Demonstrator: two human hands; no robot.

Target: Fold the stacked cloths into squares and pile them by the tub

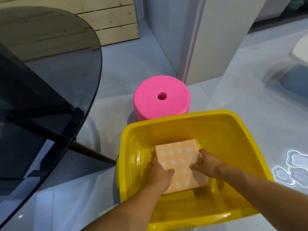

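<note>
reaching into the tub (pixel 183 117), left hand (pixel 158 170) and right hand (pixel 205 164) grip the cloth stack (pixel 178 158).

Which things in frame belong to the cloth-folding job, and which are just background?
Job: stack of cloths, gripped by left hand and right hand; yellow tub holding it.
Lying about: pink stool; dark glass table.

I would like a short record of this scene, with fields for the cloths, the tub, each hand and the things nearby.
tub: yellow, open top
cloths: orange cloth stack with white dots, lying inside the tub
left hand: grips the stack's left edge
right hand: grips the stack's right edge
nearby: pink stool behind the tub; dark glass table at left
</note>
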